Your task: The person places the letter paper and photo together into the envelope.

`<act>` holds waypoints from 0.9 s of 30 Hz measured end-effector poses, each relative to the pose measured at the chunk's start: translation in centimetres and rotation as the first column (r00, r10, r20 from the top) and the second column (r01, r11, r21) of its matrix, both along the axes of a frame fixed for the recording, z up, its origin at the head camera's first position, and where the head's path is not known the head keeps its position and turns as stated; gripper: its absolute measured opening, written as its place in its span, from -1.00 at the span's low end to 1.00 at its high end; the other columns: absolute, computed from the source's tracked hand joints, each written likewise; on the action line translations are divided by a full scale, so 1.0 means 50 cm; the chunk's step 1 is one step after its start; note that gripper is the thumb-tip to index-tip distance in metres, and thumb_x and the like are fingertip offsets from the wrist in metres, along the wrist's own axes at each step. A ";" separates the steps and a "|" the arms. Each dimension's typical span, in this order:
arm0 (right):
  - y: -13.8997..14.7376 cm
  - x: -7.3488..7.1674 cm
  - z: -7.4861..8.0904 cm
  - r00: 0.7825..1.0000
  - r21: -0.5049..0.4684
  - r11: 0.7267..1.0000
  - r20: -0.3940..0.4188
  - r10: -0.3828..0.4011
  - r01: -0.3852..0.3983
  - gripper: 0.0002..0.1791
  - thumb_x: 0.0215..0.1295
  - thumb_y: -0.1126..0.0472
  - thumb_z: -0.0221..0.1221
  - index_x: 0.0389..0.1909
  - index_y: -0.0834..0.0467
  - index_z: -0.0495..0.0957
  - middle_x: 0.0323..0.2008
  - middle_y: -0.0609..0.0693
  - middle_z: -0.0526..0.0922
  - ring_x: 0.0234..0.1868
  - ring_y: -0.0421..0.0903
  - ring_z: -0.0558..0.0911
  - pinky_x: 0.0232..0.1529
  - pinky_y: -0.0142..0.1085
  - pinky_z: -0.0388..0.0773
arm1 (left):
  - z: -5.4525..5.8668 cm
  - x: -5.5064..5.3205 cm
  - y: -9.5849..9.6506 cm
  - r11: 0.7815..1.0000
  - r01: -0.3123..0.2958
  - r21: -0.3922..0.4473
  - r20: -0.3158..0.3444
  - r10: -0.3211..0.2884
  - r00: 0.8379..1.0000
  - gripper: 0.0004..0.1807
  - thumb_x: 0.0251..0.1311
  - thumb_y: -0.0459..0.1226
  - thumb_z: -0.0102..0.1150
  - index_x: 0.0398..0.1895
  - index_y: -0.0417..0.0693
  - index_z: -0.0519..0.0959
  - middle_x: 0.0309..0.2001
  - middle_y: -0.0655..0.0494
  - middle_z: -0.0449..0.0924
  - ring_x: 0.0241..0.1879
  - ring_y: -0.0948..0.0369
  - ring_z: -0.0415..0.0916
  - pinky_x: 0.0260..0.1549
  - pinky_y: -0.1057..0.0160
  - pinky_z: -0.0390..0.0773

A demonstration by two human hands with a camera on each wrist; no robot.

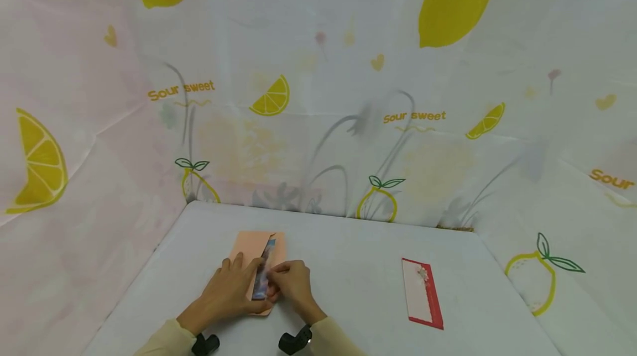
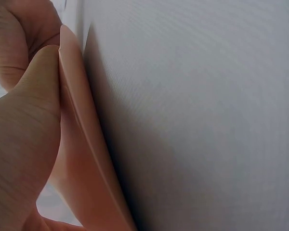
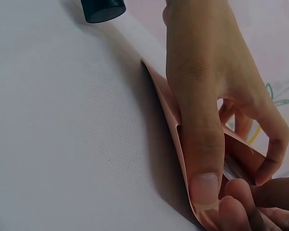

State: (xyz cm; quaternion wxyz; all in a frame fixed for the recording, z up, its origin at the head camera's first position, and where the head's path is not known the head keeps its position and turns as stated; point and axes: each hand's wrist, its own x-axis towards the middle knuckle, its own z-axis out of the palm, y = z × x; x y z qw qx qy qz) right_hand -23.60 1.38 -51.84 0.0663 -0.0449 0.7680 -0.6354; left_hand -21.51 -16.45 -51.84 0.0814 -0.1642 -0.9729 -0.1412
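Note:
A peach envelope [image 1: 246, 242] lies on the white table with its opening toward the right. Out of that opening shows part of a card with a blue and purple picture [image 1: 261, 285]. My left hand [image 1: 226, 292] holds the envelope, its thumb [image 3: 204, 187] on the near edge and its fingers spread over the paper. At the opening my right hand [image 1: 294, 284] has curled fingers and pinches the card's edge; its fingertips [image 3: 235, 207] partly hide the contact. Edge-on, the envelope [image 2: 79, 134] lifts slightly off the table in the left wrist view.
A red and white card-like paper [image 1: 418, 292] with a small flower decoration lies on the right of the table. Behind the table [image 1: 348, 267] hangs a lemon-printed cloth [image 1: 308, 140], which also covers both sides. Dark wrist devices [image 1: 294, 340] sit near the front.

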 end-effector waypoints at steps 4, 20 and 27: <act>-0.005 -0.001 -0.001 1.000 0.036 0.999 0.008 -0.021 0.021 -0.94 0.30 0.34 0.34 -0.35 0.25 0.73 -0.59 0.01 0.71 -0.77 -0.24 0.58 -0.70 -0.36 0.54 | 0.001 0.000 0.002 1.000 0.006 0.005 -0.015 -0.006 1.000 0.10 -0.30 0.54 0.39 0.28 0.10 0.49 -0.10 -0.07 0.36 -0.31 -0.01 0.32 -0.38 -0.04 0.44; -0.016 0.001 0.005 0.999 0.110 0.994 -0.032 -0.003 0.007 -0.95 0.25 0.36 0.34 -0.40 0.22 0.73 -0.65 0.00 0.68 -0.79 -0.26 0.55 -0.73 -0.37 0.51 | 0.006 0.002 0.001 1.000 0.007 0.016 0.023 -0.007 1.000 0.07 -0.30 0.54 0.38 0.27 0.17 0.50 -0.06 -0.10 0.38 -0.28 -0.03 0.35 -0.35 -0.09 0.47; 0.009 -0.005 0.011 0.999 0.141 0.990 -0.042 0.025 -0.019 -0.95 0.22 0.29 0.40 -0.33 0.19 0.75 -0.56 -0.08 0.68 -0.69 -0.27 0.56 -0.67 -0.41 0.48 | 0.004 0.000 0.002 1.000 -0.012 0.005 0.041 0.012 0.999 0.09 -0.33 0.55 0.39 0.29 0.18 0.50 -0.02 -0.13 0.39 -0.25 -0.04 0.35 -0.31 -0.10 0.48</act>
